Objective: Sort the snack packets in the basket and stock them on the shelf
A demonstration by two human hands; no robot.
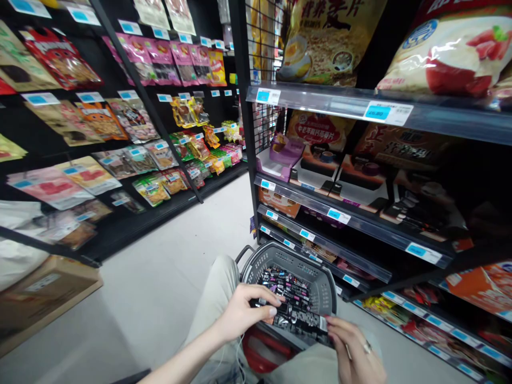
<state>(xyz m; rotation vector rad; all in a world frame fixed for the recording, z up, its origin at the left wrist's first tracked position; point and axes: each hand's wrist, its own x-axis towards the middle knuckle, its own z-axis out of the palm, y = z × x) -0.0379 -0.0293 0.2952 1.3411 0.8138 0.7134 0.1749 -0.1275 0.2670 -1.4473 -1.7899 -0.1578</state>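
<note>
Over a grey plastic basket, my two hands hold a bunch of dark, glossy stick packets laid lengthwise between them. My left hand has its thumb and fingers closed on the left end. At the right end, my right hand, with a ring on one finger, pinches the packets between thumb and fingertips. Inside the basket lie many similar loose stick packets, black with purple and pink marks. Their exact print is too small to read.
Right of the basket stands a shelf rack with open display boxes and large cereal bags. Bagged snacks hang on the left wall rack. A cardboard box sits at lower left. Something red is under the basket.
</note>
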